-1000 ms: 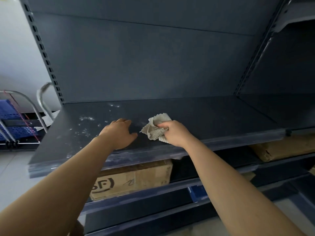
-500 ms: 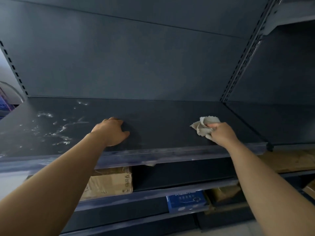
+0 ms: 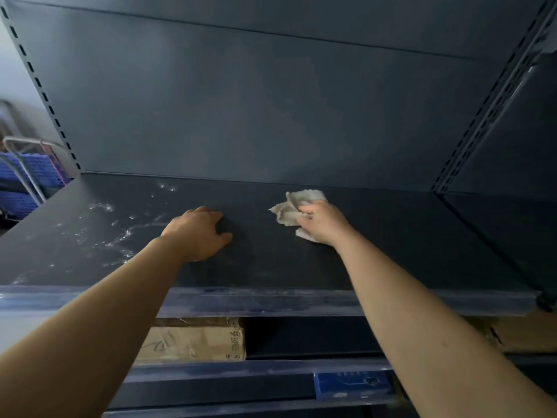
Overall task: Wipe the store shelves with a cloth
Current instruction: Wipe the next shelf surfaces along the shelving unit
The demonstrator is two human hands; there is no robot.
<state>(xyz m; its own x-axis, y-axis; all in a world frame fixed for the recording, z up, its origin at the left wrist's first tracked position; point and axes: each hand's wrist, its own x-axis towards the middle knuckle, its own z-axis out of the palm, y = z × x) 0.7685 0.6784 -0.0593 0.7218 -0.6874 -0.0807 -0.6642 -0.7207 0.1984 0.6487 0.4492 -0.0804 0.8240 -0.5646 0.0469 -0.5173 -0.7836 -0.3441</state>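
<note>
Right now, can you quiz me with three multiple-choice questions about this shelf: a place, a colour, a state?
1. Where are the white smears on the shelf?
A. left of the left hand
B. at the shelf's right end
C. between the hands

2. What colour is the cloth?
A. blue
B. pale beige
C. red

3. What is the right hand doing?
A. lying flat, empty
B. pointing upward
C. gripping the cloth

1 A: they spread toward the left end.
2 B: off-white against the dark shelf.
3 C: its fingers curl round the bunched cloth.
</note>
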